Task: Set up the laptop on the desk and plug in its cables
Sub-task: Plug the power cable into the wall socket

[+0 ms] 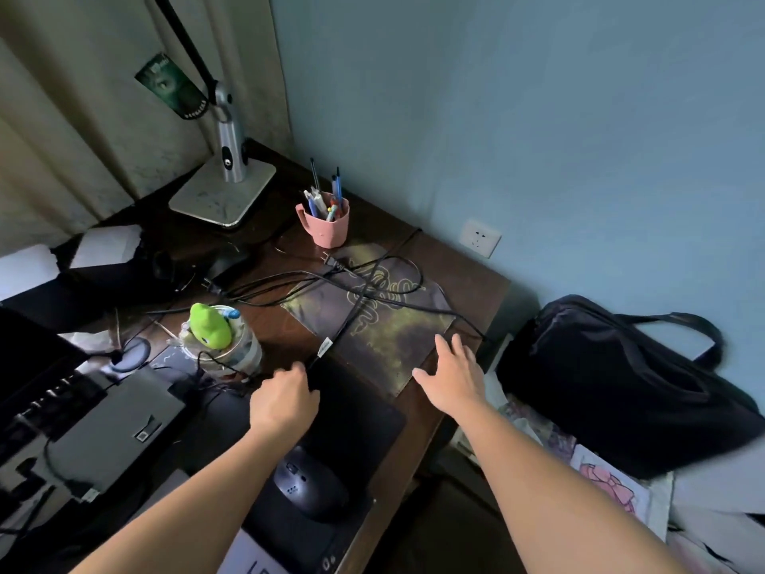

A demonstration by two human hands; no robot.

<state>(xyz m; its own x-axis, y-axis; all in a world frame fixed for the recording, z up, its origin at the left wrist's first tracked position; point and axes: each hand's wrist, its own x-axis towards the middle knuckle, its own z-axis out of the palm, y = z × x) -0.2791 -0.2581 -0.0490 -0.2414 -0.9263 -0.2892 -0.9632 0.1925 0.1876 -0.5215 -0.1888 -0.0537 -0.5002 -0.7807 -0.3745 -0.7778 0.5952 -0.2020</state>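
Black cables (pixel 364 292) lie tangled across a green-patterned mat (pixel 393 325) on the dark wooden desk (pixel 467 271). One cable carries a white tag (pixel 325 347) and runs down into my left hand (pixel 285 397), whose fingers are curled around it at the mat's near left corner. My right hand (pixel 451 374) hovers flat with spread fingers over the mat's near right corner and holds nothing. A white wall socket (pixel 480 238) sits on the blue wall just past the desk. A black laptop bag (pixel 621 387) lies to the right of the desk.
A mouse (pixel 310 486) rests on a black pad (pixel 356 424) near the front edge. A pink pen cup (pixel 327 229), a lamp base (pixel 223 196), a jar topped with a green toy (pixel 215 337) and a grey flat device (pixel 111 428) crowd the back and left.
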